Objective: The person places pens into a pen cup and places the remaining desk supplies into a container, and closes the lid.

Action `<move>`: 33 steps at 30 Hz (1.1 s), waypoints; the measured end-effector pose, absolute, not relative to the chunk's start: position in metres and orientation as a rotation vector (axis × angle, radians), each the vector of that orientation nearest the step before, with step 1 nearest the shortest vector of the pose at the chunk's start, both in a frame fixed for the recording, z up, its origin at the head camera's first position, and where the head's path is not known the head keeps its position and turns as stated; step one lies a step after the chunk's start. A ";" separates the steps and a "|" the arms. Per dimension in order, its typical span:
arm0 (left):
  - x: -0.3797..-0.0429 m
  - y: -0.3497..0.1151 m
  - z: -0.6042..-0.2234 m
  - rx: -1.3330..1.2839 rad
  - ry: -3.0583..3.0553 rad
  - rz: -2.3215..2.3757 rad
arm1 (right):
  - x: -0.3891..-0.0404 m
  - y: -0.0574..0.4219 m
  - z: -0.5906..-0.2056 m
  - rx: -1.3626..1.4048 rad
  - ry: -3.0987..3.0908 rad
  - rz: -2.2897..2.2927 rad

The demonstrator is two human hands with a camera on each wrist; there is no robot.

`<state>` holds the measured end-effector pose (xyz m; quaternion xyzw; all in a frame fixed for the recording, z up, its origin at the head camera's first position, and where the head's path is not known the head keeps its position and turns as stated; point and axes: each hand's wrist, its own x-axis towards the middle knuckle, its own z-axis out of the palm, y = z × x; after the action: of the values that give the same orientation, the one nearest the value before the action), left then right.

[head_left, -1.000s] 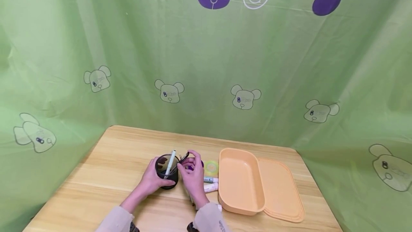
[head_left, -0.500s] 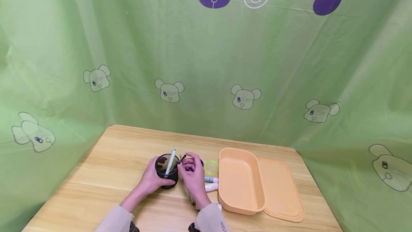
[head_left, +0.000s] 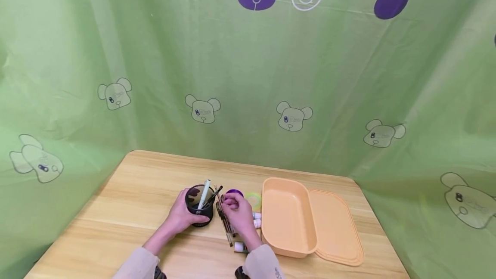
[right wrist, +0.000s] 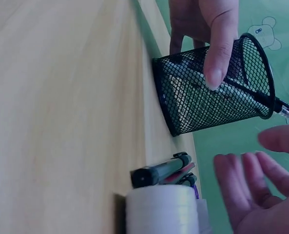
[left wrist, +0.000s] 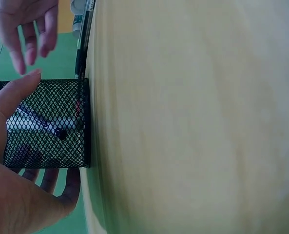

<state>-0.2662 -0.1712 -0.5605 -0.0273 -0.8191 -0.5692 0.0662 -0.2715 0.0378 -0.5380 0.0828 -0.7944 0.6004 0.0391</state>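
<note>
Cup (left wrist: 51, 114) stands on the bench (head_left: 155, 184), gripped by the left hand (head_left: 180, 216), probably to stop it tipping; the right hand (head_left: 239, 213), empty and loosely bent, hangs beside the loose pens (head_left: 224, 223).

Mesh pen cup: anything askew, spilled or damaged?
Nothing stands out. The mesh pen cup stands upright, gripped by the left hand, with no damage visible; the white pen and black pen inside merely lean. Pens nearby lie bunched.

Head cam high, facing fwd/down; L/R wrist cams close, rolled sideways; both share mesh cup (left wrist: 48, 122).
</note>
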 end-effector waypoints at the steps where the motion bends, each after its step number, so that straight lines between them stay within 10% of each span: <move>1: -0.266 -0.171 -0.560 -0.087 -2.470 -1.713 | -0.272 0.038 -0.540 0.269 -2.473 1.807; 33: -0.267 -0.179 -0.563 -0.099 -2.497 -1.649 | -0.270 0.028 -0.557 0.495 -2.789 1.207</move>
<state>-0.2665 -0.1791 -0.5632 -0.0328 -0.8318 -0.5492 0.0739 -0.2699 0.0279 -0.5574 0.1607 -0.9054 0.3918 0.0314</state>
